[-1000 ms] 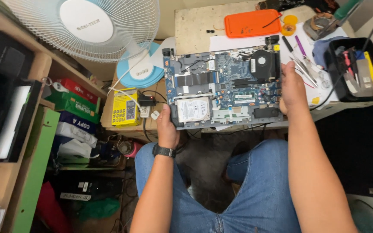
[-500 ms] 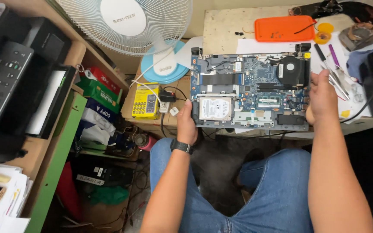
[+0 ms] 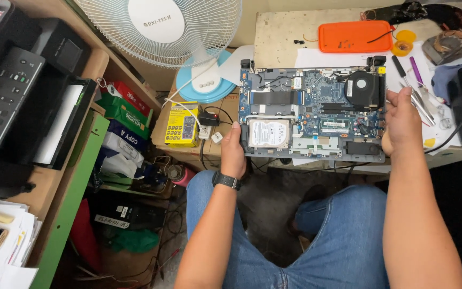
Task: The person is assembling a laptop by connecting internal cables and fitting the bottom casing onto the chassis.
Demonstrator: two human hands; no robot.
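While I sit at the desk, my left hand [image 3: 233, 152] and my right hand [image 3: 402, 120] squeeze the two ends of the open laptop [image 3: 312, 113] in the upper middle. Above it lies an orange tray [image 3: 355, 36], and a white fan [image 3: 161, 32] stands upper left.

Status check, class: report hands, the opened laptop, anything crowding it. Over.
Left hand grips opened laptop base at left edge. Right hand holds right edge. Loose hand tools beside it.
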